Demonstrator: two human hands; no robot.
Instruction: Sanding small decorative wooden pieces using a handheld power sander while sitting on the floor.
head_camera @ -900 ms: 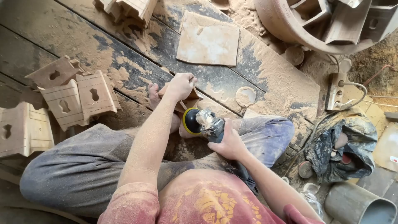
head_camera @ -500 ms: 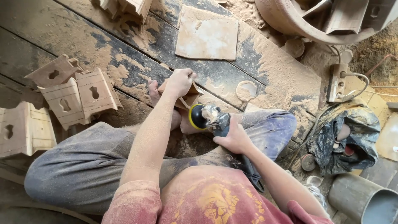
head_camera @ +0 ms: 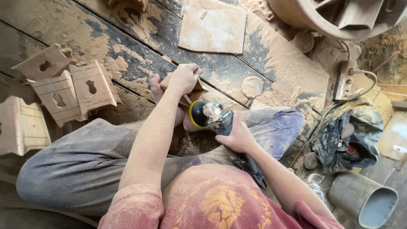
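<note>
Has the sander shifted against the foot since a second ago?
Cannot tell: the camera itself moved. The sander, in the right hand, sits beside the bare foot and the left hand, much as before.

Left hand (head_camera: pixel 184 79) reaches forward, fingers curled; right hand (head_camera: pixel 238 138) clenched.

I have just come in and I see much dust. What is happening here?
A person sits cross-legged on a dusty plank floor. The left hand holds a small wood piece. The right hand grips a sander, its yellow-rimmed disc right beside the piece. More carved wood pieces lie to the left.
</note>
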